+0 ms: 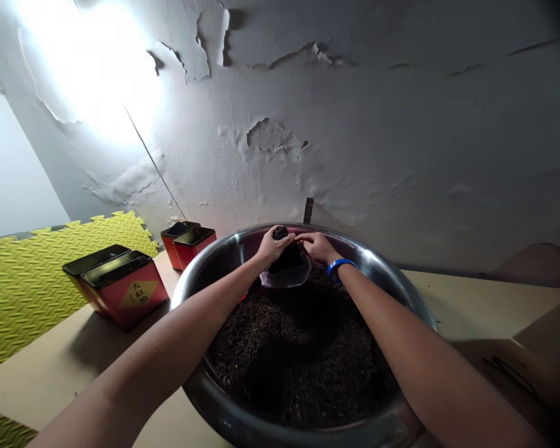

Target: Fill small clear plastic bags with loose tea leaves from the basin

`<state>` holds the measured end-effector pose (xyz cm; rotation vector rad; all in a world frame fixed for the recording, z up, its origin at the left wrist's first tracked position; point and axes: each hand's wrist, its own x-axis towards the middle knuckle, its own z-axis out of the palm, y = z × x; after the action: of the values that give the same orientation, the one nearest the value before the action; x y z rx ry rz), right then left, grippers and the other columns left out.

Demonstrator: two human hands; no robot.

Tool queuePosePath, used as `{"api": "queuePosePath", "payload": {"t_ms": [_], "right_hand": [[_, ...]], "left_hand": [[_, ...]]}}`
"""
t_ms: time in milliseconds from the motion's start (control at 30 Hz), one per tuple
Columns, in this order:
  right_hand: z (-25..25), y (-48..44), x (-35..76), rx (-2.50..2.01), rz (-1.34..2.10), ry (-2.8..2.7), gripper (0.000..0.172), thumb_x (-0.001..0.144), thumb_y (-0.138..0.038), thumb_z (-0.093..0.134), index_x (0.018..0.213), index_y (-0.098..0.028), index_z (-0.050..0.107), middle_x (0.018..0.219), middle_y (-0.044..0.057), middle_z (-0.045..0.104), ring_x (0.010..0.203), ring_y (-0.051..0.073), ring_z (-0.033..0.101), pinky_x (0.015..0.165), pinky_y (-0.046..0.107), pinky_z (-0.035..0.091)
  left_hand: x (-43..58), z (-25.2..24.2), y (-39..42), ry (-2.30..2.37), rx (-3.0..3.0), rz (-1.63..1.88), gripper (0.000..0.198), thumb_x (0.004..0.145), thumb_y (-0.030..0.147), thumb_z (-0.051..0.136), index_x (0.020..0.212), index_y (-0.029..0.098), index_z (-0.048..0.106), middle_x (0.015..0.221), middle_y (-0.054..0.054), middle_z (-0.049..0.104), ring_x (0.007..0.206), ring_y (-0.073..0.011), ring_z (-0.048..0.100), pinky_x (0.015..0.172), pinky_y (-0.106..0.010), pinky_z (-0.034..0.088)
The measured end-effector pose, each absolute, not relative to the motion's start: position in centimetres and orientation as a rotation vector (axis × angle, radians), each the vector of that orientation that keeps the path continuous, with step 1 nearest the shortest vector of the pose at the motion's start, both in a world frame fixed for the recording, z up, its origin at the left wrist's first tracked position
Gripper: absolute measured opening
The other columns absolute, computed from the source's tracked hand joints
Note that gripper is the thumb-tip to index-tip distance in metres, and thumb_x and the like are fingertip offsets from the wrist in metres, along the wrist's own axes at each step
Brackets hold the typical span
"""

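Note:
A wide steel basin (186, 289) holds a broad heap of dark loose tea leaves (247, 348). Above its far side, my left hand (274, 244) is closed around the upper part of a clear plastic bag (287, 278). A clump of dark leaves shows between its thumb and fingers, and the bag looks dark inside. Close by on the right is my right hand (318, 246), with a blue band at the wrist. Its fingers are bent and pressed together at the bag's upper edge; what they pinch is too small to make out.
Red tins with black rims stand left of the basin: a nearer pair (121, 292) and a farther pair (189, 246). Yellow foam matting (23, 292) lies past the wooden table (23, 386). A peeling wall (378, 137) rises behind. A dark thin object (513, 376) lies at right.

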<state>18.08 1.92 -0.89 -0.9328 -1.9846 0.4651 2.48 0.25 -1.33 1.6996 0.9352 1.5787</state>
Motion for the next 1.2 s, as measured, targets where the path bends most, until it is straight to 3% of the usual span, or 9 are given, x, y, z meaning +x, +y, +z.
{"api": "queuePosePath", "payload": {"t_ms": [267, 600, 767, 967, 1100, 1200], "right_hand": [[-0.47, 1.4, 17.83, -0.851, 0.516, -1.936, 0.044, 0.065, -0.012, 0.036, 0.099, -0.013, 0.063, 0.074, 0.002, 0.063, 0.066, 0.012, 0.053, 0.064, 0.022, 0.042], [-0.48, 1.39, 17.83, -0.911, 0.588, -2.005, 0.03, 0.068, -0.017, 0.04, 0.079, -0.012, 0.066, 0.071, 0.003, 0.063, 0.066, 0.013, 0.052, 0.062, 0.022, 0.041], [-0.23, 0.98, 17.6, -0.851, 0.587, -1.95, 0.04, 0.066, -0.015, 0.039, 0.099, -0.012, 0.062, 0.067, 0.0, 0.06, 0.059, 0.01, 0.048, 0.058, 0.021, 0.039], [-0.36, 1.04, 17.61, -0.907, 0.73, -1.971, 0.033, 0.066, -0.017, 0.039, 0.084, -0.01, 0.066, 0.069, 0.003, 0.062, 0.061, 0.012, 0.051, 0.058, 0.022, 0.04], [-0.39, 0.93, 17.46, -0.868, 0.706, -1.92, 0.038, 0.067, -0.017, 0.04, 0.098, -0.011, 0.062, 0.075, 0.004, 0.063, 0.063, 0.012, 0.052, 0.06, 0.023, 0.041], [-0.34, 0.97, 17.44, -0.883, 0.717, -1.924, 0.036, 0.068, -0.016, 0.041, 0.096, -0.011, 0.063, 0.078, 0.005, 0.064, 0.068, 0.013, 0.053, 0.063, 0.023, 0.042]], "left_hand": [[2.51, -1.49, 0.45, 0.896, 1.699, 1.578, 0.035, 0.064, 0.04, 0.062, 0.086, 0.014, 0.058, 0.074, -0.002, 0.058, 0.066, -0.0117, 0.051, 0.062, -0.023, 0.041], [2.41, -1.51, 0.4, 0.925, 1.71, 1.562, 0.032, 0.066, 0.041, 0.061, 0.083, 0.014, 0.057, 0.071, -0.001, 0.057, 0.063, -0.0107, 0.05, 0.059, -0.022, 0.041], [2.57, -1.22, -0.04, 0.903, 1.687, 1.574, 0.032, 0.067, 0.039, 0.061, 0.086, 0.014, 0.058, 0.075, -0.002, 0.059, 0.067, -0.0116, 0.052, 0.063, -0.023, 0.041], [2.45, -1.31, 0.19, 0.931, 1.695, 1.566, 0.032, 0.065, 0.042, 0.061, 0.081, 0.014, 0.058, 0.069, -0.001, 0.057, 0.062, -0.0108, 0.05, 0.06, -0.022, 0.04], [2.42, -1.28, 0.14, 0.899, 1.693, 1.577, 0.032, 0.066, 0.043, 0.06, 0.082, 0.015, 0.057, 0.072, -0.001, 0.057, 0.064, -0.0112, 0.051, 0.061, -0.022, 0.041], [2.44, -1.3, 0.11, 0.908, 1.685, 1.579, 0.033, 0.066, 0.043, 0.06, 0.082, 0.014, 0.058, 0.074, -0.002, 0.058, 0.066, -0.0117, 0.052, 0.062, -0.023, 0.041]]}}
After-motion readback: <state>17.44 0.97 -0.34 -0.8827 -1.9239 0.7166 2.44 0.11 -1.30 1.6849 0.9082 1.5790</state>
